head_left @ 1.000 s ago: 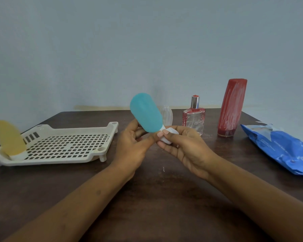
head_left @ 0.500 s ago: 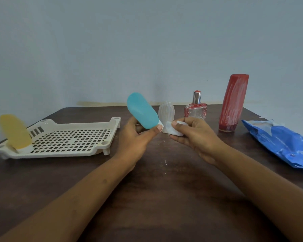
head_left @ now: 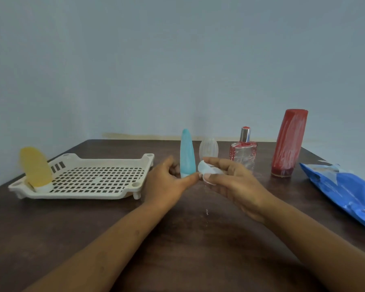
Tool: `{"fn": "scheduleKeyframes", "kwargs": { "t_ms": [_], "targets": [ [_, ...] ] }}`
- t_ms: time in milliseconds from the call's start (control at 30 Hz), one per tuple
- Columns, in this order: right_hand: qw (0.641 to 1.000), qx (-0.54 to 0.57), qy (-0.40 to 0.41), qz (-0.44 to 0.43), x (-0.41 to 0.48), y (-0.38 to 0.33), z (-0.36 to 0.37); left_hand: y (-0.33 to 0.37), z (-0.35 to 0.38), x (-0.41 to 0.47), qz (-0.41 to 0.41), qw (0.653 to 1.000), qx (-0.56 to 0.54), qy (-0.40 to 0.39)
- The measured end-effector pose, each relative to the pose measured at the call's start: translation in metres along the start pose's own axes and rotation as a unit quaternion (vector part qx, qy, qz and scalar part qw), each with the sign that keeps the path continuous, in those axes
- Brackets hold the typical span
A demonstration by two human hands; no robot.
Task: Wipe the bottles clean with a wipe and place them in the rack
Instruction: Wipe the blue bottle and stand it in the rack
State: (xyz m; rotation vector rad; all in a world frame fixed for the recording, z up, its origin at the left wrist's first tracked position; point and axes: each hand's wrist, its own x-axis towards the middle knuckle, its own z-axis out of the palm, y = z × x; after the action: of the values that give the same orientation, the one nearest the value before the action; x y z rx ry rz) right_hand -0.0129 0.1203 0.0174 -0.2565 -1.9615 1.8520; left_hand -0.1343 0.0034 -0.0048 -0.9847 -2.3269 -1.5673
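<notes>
Blue bottle (head_left: 187,152) upright, long axis vertical, base pinched by left hand (head_left: 167,183) fingers. Right hand (head_left: 234,182) pinches wipe (head_left: 205,172) just beside. Rack (head_left: 82,195) lies leftward on surface (head_left: 188,239) (left hand nearer).

Most likely a plain room in a home, with a simple tabletop setup. Dark brown wooden table (head_left: 51,228) pushed against a bare pale blue-grey painted wall (head_left: 177,60); yellowish stained strip (head_left: 145,136) where the two meet. Everything on it is household and toiletry stuff: cream perforated plastic rack (head_left: 82,195) with a yellow bottle (head_left: 35,165) in its left corner, blue bottle (head_left: 187,152), clear ribbed bottle (head_left: 209,147), glass perfume bottle (head_left: 243,152) with silver cap, tall red bottle (head_left: 289,142), blue wipes pack (head_left: 346,190) at the right edge.
</notes>
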Motion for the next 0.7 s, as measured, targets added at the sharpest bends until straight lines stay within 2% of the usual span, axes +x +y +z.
{"fn": "scheduleKeyframes", "kwargs": {
  "t_ms": [200, 367, 700],
  "targets": [
    [0.998, -0.047, -0.035, -0.030, 0.003, 0.010, 0.002, 0.000, 0.001, -0.003, 0.009, 0.999, 0.038, -0.004],
    [0.997, -0.056, -0.003, -0.045, 0.004, 0.015, 0.001, 0.002, 0.004, -0.005, 0.040, 0.997, 0.068, 0.018],
    [1.000, -0.006, -0.013, -0.027, 0.007, 0.011, -0.009, 0.012, 0.005, -0.014, 0.059, 0.998, -0.033, -0.001]
  ]
}}
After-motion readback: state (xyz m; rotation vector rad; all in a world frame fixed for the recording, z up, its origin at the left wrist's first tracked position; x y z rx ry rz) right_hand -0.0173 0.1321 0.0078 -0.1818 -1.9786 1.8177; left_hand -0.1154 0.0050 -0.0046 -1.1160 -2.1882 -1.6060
